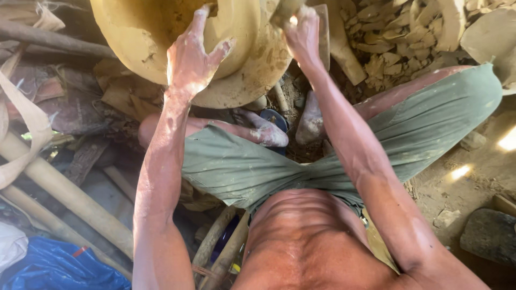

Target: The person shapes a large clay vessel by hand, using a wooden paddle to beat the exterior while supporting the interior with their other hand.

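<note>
A large round clay vessel (140, 37), wet and yellow-brown, fills the top of the head view. My left hand (189, 59), smeared with clay, lies flat and spread against its curved wall. My right hand (302, 33) is closed around a clay-coated wooden tool (324, 32) at the vessel's right rim. Both forearms reach up from my lap. I sit with knees apart in green shorts (301, 156). My clay-caked feet (263, 131) rest under the vessel.
Broken clay lumps (398, 37) are heaped at top right. Bamboo poles (64, 193) lie at the left, above a blue plastic sheet (54, 268). A dark stone (489, 236) sits at lower right on the dirt floor. Wooden sticks (220, 247) lie beside my left thigh.
</note>
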